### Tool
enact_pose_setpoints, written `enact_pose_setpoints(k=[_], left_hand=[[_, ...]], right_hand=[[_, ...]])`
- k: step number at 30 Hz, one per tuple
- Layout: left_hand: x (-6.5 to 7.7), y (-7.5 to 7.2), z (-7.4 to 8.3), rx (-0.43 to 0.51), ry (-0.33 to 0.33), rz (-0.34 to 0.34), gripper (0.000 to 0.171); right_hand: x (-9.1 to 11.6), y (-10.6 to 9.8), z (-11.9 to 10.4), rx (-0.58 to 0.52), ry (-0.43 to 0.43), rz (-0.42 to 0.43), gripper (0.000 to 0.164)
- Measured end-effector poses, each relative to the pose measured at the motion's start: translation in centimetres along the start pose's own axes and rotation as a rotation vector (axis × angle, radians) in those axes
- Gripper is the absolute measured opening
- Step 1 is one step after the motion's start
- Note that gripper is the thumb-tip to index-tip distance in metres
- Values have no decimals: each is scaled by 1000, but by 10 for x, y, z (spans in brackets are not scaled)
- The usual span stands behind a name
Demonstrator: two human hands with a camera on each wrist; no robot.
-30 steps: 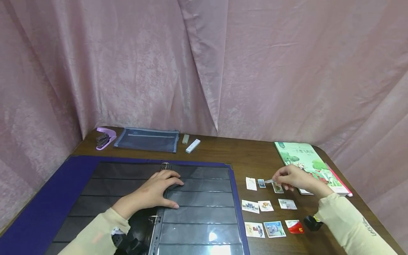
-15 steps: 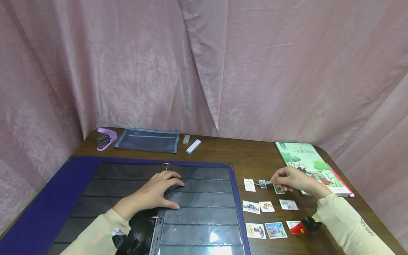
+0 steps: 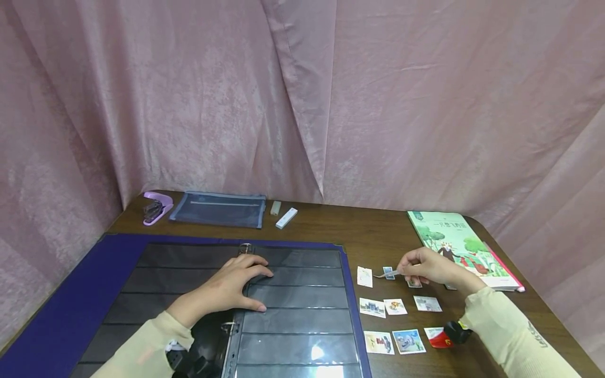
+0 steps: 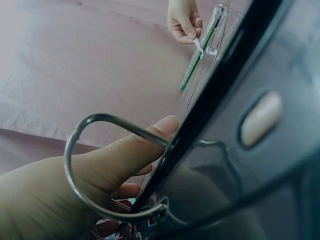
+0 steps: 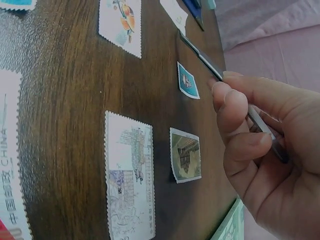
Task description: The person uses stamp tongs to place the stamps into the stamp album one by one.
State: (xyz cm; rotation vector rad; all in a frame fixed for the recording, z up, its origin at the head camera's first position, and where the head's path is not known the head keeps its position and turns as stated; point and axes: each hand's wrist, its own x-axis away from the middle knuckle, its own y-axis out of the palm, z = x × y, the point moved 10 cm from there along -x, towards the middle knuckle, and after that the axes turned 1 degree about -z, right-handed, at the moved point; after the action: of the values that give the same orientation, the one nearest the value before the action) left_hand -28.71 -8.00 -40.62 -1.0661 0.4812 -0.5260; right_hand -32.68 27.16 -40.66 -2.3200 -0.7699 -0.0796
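My right hand point(image 3: 427, 266) pinches metal tweezers point(image 5: 202, 57) between thumb and fingers. The tweezers' tip meets the edge of a pale stamp point(image 3: 364, 276), which is tilted in the right wrist view point(image 5: 175, 15). Under the tweezers lies a small blue stamp point(image 5: 187, 80), and a green-brown stamp point(image 5: 185, 155) is beneath the hand. My left hand point(image 3: 231, 283) rests with spread fingers by the ring spine of an open stamp album point(image 3: 298, 294) with dark pocket strips. A metal binder ring point(image 4: 70, 165) shows in front of that hand in the left wrist view.
Several more stamps lie in rows right of the album, among them a red-and-white one point(image 3: 438, 337) and a blue one point(image 3: 408, 341). A green book point(image 3: 446, 231) lies at the right. Behind the album are a purple stapler point(image 3: 158, 207), a mesh pouch point(image 3: 217, 209) and a white box point(image 3: 286, 218).
The pale stamp has shifted left toward the album at the tweezers' tip, and my right hand has moved slightly left with it. My left hand has stayed in place.
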Motion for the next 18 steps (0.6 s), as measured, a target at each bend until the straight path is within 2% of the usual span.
enact_pose_setpoints(k=[18], left_hand=[[0,-1,1,1,1,5,64]], right_hand=[[-8,11,0,-56,-4,-24,26]])
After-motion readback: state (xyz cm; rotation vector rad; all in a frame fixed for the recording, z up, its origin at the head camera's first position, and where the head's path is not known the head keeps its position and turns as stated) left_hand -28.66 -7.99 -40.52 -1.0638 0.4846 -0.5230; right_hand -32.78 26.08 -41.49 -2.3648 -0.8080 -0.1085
